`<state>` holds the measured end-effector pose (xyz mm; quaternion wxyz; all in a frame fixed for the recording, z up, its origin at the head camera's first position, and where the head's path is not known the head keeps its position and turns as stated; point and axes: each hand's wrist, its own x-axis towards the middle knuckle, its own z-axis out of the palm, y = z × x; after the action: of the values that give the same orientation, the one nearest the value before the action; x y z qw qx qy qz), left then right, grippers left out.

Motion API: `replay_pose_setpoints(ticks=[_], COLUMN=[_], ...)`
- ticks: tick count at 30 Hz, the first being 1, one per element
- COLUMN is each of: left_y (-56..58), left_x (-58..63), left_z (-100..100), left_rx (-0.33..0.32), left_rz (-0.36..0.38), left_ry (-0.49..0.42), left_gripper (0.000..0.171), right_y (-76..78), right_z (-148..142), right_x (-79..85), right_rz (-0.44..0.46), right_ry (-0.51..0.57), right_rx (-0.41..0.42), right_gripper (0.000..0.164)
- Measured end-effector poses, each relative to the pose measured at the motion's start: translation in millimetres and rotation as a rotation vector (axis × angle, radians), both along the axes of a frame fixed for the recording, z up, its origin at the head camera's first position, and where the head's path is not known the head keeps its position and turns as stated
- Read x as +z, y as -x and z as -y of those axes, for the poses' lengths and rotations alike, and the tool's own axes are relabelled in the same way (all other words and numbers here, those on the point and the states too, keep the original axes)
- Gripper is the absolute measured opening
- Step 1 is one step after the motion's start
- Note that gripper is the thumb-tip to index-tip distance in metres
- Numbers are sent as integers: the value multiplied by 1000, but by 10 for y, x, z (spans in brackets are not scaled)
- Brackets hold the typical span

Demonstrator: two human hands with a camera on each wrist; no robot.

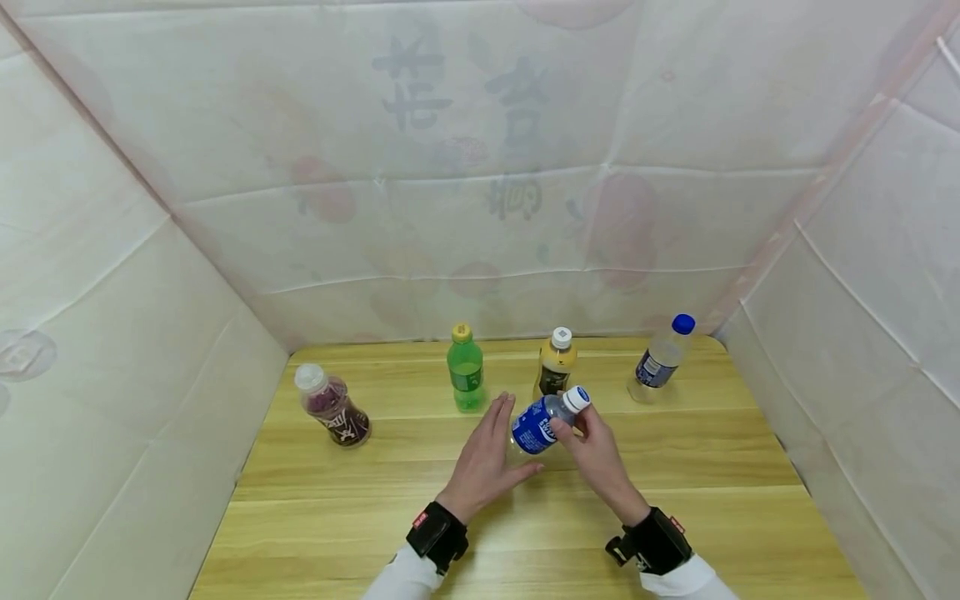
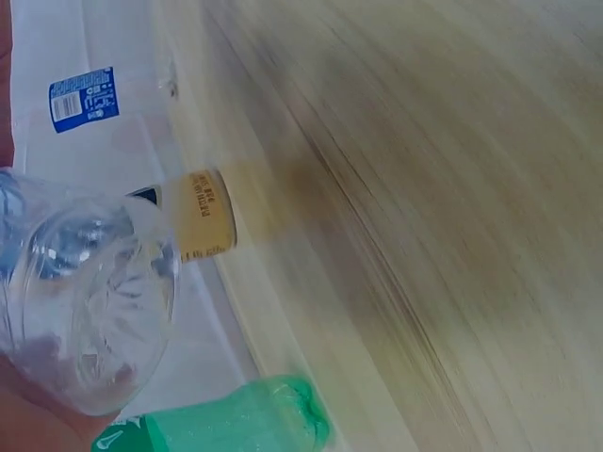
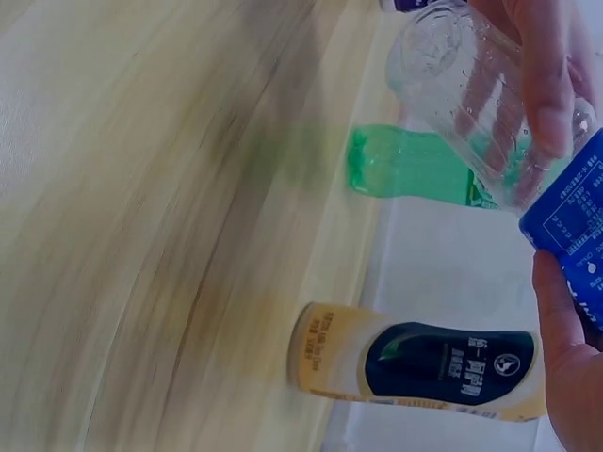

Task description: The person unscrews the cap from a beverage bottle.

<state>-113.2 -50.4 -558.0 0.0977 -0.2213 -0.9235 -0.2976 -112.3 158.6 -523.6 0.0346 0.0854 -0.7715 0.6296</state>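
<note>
A clear bottle [image 1: 534,427] with a blue label and white cap is tilted above the table, its cap end up and to the right. My right hand [image 1: 602,460] pinches it near the shoulder, thumb on the label. My left hand [image 1: 480,471] is at the lower end, fingers straight along one side and thumb spread away. In the right wrist view, the left hand's fingers show through the clear plastic [image 3: 443,85]. The bottle's ridged base [image 2: 118,311] faces the left wrist camera.
On the wooden table [image 1: 360,517] stand a green bottle [image 1: 467,375], a yellow bottle with a dark label [image 1: 557,358] just behind the hands, a blue-capped clear bottle [image 1: 660,362] at right and a dark purple bottle [image 1: 339,410] at left. Pale sheet walls [image 1: 465,233] enclose three sides.
</note>
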Motion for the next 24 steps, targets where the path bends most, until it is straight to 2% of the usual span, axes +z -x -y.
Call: replay_pose_setpoints(ticks=[7,10,19,24], left_y=[3,-7,8,27], left_x=[12,20,-12,-47], left_z=[-32,-37,31,105], left_rx=[8,12,0,19], left_rz=[35,50,26,40], left_ry=[-69,-71,-69,-66], left_gripper=[117,115,89,85], right_y=[-21,-25,-11,21], right_z=[38,51,88,70], right_x=[15,2,-20,-31], right_rz=[9,12,25,21], right_ry=[25,26,27,-10], right_rx=[11,16,30,58], right_gripper=[50,52,53,56])
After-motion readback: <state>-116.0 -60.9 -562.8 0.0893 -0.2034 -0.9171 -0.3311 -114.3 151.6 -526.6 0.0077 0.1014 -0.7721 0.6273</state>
